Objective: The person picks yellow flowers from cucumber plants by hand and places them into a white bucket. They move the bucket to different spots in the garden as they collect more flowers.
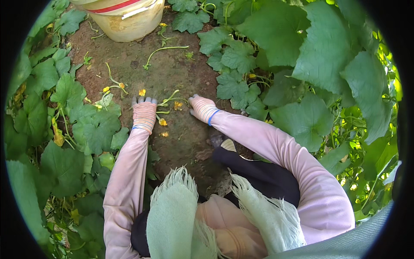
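Observation:
My left hand (144, 111), in a striped knit glove with grey fingertips, reaches down to the soil. Cut green stems (168, 99) with withered yellow blossoms (162, 122) come out from beside it; its palm is hidden, so I cannot tell whether it grips them. My right hand (203, 109), gloved alike, is low over the ground to the right. A thin stem end reaches close to its fingertips, and whether they pinch it cannot be made out. Loose yellow flowers (178, 105) lie on the soil between the hands.
A dirty white bucket (129, 24) with a red band and wire handle stands ahead on the bare soil path (174, 69). Broad-leaved vines (278, 35) crowd both sides. A loose stem (161, 50) lies ahead. My shoe (217, 140) and a fringed pale-green scarf (174, 210) are nearer.

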Tool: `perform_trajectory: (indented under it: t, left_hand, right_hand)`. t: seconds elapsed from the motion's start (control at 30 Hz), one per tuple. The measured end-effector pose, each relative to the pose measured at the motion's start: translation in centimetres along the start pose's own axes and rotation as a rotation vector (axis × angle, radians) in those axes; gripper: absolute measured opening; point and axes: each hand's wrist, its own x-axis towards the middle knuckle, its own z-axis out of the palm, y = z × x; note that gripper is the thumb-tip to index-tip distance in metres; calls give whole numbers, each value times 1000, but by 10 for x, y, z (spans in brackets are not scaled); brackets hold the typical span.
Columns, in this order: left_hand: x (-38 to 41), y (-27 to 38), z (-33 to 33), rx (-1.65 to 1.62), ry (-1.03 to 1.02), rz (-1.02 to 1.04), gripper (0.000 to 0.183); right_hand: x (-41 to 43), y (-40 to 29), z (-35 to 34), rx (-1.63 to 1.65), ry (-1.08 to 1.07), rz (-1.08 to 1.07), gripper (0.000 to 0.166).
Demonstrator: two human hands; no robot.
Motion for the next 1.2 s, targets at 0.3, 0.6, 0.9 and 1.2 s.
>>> perform_trajectory:
  t: [0.3,0.6,0.9,1.2]
  left_hand:
    - [-14,1,27,-135,171,-161,16]
    - [-18,-4,37,-108,257,-165,12]
    - [-14,5,30,-101,225,-141,16]
    - [-15,0,31,-118,248,-113,19]
  right_hand:
    - [-43,160,-111,-192,396,586,16]
    - [-38,181,-104,-336,240,715,33]
    - [-25,182,-102,-92,110,669,38]
    - [-63,171,-123,-27,370,590,32]
